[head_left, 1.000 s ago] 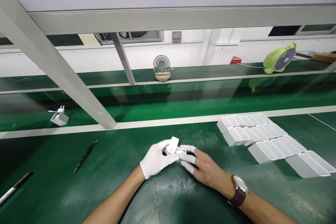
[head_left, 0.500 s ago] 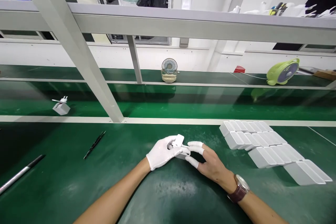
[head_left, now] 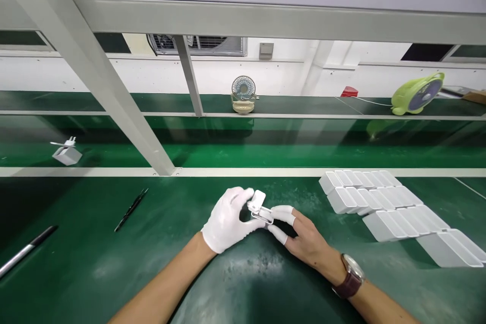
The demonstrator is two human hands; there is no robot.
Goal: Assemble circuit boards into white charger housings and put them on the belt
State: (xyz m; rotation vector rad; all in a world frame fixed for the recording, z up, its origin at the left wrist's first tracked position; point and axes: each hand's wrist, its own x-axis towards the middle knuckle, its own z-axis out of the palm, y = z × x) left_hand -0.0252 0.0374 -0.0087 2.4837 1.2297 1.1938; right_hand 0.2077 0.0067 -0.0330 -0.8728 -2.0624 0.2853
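A small white plastic casing [head_left: 261, 212] with a raised white flap is held just above the green table, low in the middle of the head view. My left hand [head_left: 228, 220], in a white glove, has its thumb along the casing's near side and its fingers by the flap. From the other side, my right hand [head_left: 299, 233] pinches the casing's right end between fingertips covered by white finger cots. The casing's underside and part of its inside are hidden.
Rows of white open boxes [head_left: 402, 220] stand on the right. A black pen [head_left: 131, 210] and a silver-black pen-like stick [head_left: 28, 250] lie left. Behind the slanted post [head_left: 114, 86] sits a white plug block [head_left: 67, 154]. A small fan [head_left: 243, 93] and a green fan [head_left: 417, 93] stand farther back.
My left hand has shifted slightly left, its thumb and forefinger spreading wider, so more of the casing shows. My right hand stays at the casing's right end. The view has tilted down a little.
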